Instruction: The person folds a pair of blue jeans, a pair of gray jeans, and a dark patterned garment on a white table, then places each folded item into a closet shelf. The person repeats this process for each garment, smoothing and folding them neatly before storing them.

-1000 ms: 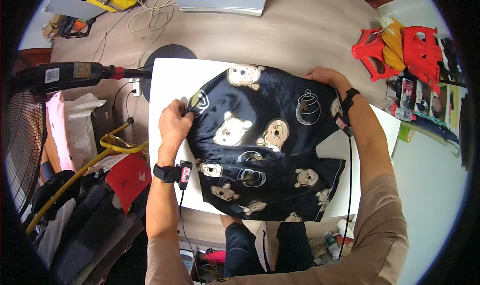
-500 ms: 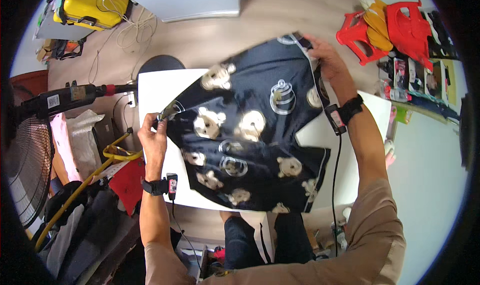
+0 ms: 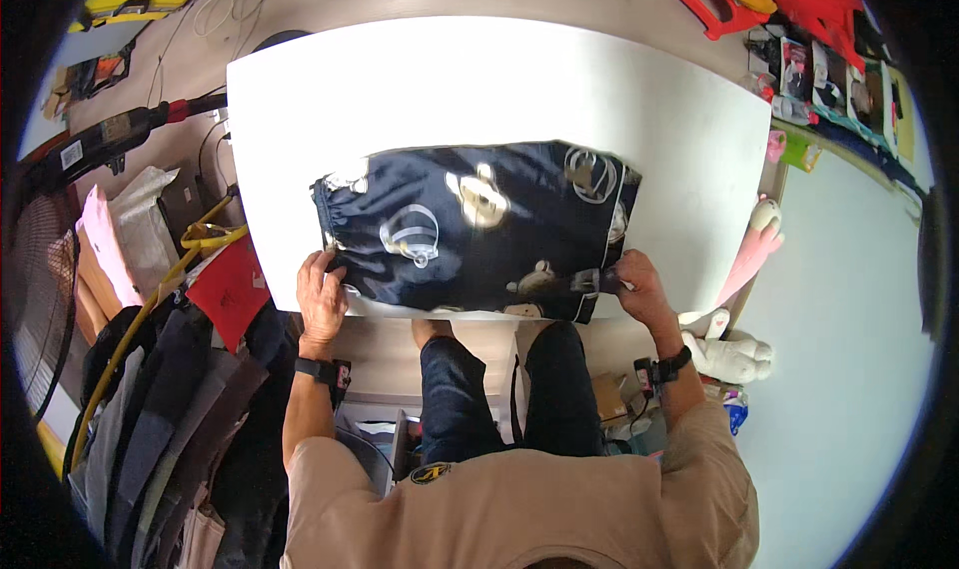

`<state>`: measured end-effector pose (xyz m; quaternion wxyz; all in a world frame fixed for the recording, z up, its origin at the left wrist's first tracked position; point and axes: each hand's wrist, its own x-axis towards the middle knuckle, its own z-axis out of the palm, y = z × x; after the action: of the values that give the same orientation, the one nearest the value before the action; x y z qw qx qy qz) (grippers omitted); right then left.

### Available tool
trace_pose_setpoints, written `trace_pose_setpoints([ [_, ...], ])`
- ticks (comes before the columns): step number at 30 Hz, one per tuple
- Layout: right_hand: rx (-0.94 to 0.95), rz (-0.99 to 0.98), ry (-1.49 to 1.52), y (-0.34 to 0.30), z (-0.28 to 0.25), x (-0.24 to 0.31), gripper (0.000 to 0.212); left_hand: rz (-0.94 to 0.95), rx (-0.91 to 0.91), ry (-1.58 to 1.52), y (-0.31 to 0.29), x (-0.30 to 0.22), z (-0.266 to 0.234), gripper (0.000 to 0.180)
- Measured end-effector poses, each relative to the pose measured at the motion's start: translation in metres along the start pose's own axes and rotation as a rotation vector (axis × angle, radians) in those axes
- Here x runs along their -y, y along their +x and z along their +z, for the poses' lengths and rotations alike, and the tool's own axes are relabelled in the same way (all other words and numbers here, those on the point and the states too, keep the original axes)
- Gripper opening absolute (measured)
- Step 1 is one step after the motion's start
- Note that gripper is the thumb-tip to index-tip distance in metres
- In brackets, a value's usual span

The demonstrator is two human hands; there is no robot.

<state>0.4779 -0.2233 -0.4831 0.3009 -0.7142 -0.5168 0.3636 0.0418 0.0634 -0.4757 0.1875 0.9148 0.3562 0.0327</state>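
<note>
In the head view, a dark navy garment (image 3: 470, 231) printed with pale bears and rings lies spread flat on the white desk (image 3: 479, 79), stretched crosswise over its near half. Its lower hem runs right along the desk's near edge, and its right side ends in a pale-trimmed border short of the desk's right rim. The left hand (image 3: 322, 294) sits at the garment's lower left corner, fingers closed on the cloth at the desk's near edge. The right hand (image 3: 636, 281) pinches the lower right corner, fingers closed together on the fabric. Both hands are well apart, one at each end of the hem. Beyond the garment the far half of the desk is bare white surface up to its far edge. Left of the desk hang a red cloth (image 3: 230, 287) and a yellow hose (image 3: 190, 244), close to the left hand. Right of the desk, a pink-and-white plush toy (image 3: 739, 349) lies near the right forearm
</note>
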Motion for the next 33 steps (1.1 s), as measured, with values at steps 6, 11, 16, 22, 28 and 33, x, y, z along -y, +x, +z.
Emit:
trace_pose_setpoints([
  [6, -0.113, 0.077, -0.003, -0.010, 0.020, 0.019, 0.025, 0.031, 0.107, 0.039, -0.012, 0.013, 0.002, 0.021],
  [11, -0.078, 0.193, -0.079, -0.004, 0.037, 0.068, 0.039, 0.026, 0.158, 0.035, 0.000, 0.016, -0.004, 0.019],
  [16, 0.152, 0.002, -0.284, -0.017, 0.070, 0.052, 0.038, 0.039, 0.225, 0.040, 0.006, 0.019, -0.002, 0.022],
  [22, 0.091, -0.003, -0.305, -0.027, 0.070, 0.054, 0.030, 0.049, 0.267, -0.023, 0.012, 0.013, -0.020, 0.036],
  [28, -0.250, 0.322, -0.168, -0.062, 0.071, 0.070, 0.043, 0.158, 0.056, -0.050, 0.020, -0.014, -0.034, 0.070],
  [33, -0.578, 0.884, 0.046, -0.069, 0.107, 0.054, 0.060, 0.279, 0.187, -0.158, 0.052, -0.090, 0.003, 0.068],
])
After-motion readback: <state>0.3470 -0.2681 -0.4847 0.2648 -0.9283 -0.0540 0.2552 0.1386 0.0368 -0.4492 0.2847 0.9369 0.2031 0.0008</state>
